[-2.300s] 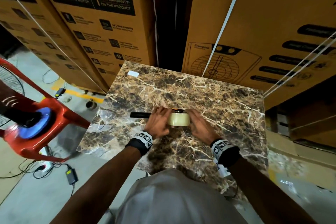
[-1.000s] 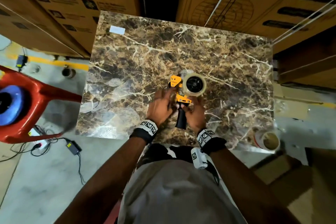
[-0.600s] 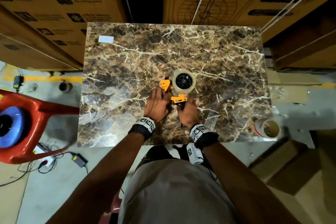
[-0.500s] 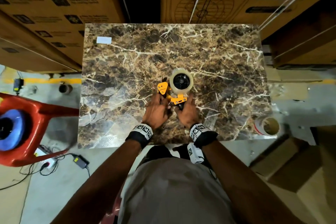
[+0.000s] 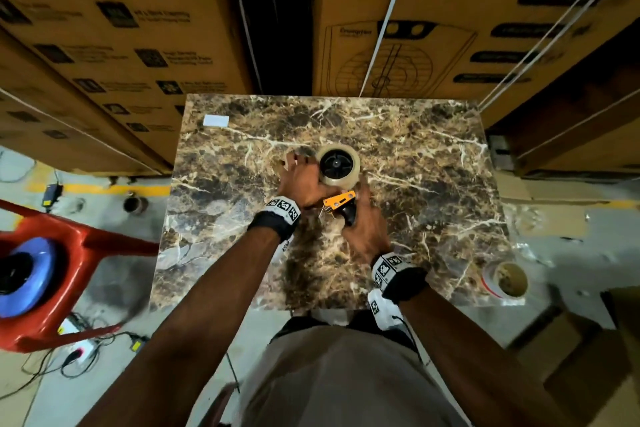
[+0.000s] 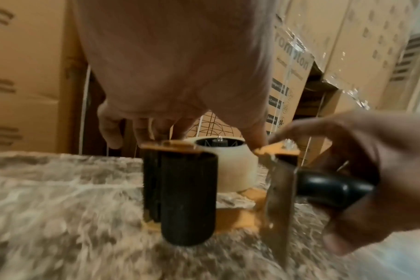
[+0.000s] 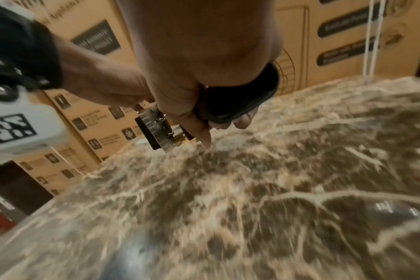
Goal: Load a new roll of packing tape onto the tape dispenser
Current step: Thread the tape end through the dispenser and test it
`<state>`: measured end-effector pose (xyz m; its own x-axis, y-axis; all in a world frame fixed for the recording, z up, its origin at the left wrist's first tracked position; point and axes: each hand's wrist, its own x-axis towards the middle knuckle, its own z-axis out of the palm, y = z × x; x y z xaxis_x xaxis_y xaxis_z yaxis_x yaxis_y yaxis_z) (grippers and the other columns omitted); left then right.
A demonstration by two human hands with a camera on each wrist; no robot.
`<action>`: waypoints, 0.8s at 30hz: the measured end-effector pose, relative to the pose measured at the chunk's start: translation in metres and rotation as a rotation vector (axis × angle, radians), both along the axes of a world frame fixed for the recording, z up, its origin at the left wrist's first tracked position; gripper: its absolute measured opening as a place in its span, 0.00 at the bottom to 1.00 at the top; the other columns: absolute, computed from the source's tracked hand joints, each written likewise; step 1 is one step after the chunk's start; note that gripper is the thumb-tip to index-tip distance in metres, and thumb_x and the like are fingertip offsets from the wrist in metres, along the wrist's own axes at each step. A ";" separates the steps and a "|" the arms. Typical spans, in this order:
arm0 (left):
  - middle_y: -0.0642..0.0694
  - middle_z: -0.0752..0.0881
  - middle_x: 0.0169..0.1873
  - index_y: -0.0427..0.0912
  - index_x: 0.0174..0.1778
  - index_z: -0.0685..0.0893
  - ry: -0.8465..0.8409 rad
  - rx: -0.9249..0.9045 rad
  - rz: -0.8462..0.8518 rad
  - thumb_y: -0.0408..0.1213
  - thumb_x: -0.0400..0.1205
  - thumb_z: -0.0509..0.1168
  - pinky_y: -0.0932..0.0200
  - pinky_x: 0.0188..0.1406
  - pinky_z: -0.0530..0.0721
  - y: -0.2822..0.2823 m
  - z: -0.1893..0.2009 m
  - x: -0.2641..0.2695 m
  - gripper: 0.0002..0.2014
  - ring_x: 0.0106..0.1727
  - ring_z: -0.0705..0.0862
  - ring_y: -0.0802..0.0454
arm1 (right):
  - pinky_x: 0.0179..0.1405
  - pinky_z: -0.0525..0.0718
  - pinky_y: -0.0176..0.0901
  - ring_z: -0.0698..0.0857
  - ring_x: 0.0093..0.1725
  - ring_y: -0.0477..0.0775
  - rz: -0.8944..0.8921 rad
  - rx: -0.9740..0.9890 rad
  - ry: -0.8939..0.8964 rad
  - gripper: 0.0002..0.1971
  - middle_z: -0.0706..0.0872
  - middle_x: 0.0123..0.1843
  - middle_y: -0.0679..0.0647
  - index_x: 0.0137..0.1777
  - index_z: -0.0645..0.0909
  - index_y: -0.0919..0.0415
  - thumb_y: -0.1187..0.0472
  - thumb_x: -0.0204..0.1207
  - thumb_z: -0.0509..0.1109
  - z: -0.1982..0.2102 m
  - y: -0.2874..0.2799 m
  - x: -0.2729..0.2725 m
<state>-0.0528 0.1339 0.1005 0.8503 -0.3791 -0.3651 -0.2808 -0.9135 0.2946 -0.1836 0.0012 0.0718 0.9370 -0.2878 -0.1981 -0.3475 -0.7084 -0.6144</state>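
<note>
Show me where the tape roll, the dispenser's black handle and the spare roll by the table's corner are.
tape roll [image 5: 350,173]: head view, on its pale outer band.
black handle [image 6: 333,186]: left wrist view, on the bare part beside the right hand.
spare roll [image 5: 510,279]: head view, inside its cardboard core.

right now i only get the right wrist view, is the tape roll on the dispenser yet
observer: yes, the cream tape roll sits round the black hub of the dispenser, which lies on its side on the table.
operator: wheres the left hand
observer: the left hand is over the dispenser's front end, left of the roll, with its fingers spread.
operator: any spare tape around
observer: another roll sits by the table's near right corner.
</note>
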 end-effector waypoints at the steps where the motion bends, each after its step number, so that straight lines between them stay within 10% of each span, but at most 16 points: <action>1: 0.35 0.74 0.77 0.38 0.78 0.72 -0.044 0.010 -0.016 0.78 0.68 0.65 0.27 0.76 0.62 -0.003 0.010 0.008 0.53 0.80 0.64 0.31 | 0.36 0.88 0.56 0.87 0.37 0.66 -0.001 -0.001 -0.049 0.59 0.90 0.41 0.62 0.91 0.38 0.50 0.68 0.67 0.73 0.013 -0.005 0.005; 8: 0.37 0.66 0.84 0.44 0.90 0.46 -0.130 -0.128 -0.083 0.62 0.78 0.69 0.27 0.80 0.53 -0.017 0.090 0.052 0.53 0.86 0.54 0.36 | 0.38 0.89 0.59 0.86 0.39 0.67 0.068 -0.042 -0.190 0.62 0.89 0.45 0.62 0.88 0.27 0.38 0.58 0.68 0.74 0.087 -0.037 0.038; 18: 0.31 0.79 0.72 0.37 0.81 0.64 -0.330 -0.142 -0.062 0.73 0.69 0.68 0.23 0.80 0.51 -0.059 0.176 0.062 0.54 0.78 0.67 0.33 | 0.35 0.82 0.47 0.85 0.39 0.63 0.085 -0.109 -0.297 0.58 0.88 0.45 0.60 0.90 0.33 0.45 0.56 0.72 0.74 0.147 -0.068 0.065; 24: 0.36 0.76 0.73 0.40 0.78 0.67 -0.292 -0.229 -0.103 0.69 0.63 0.74 0.23 0.81 0.50 -0.067 0.183 0.069 0.54 0.82 0.60 0.34 | 0.38 0.91 0.58 0.86 0.38 0.62 0.075 -0.035 -0.286 0.63 0.86 0.44 0.59 0.88 0.30 0.34 0.60 0.68 0.75 0.148 -0.082 0.066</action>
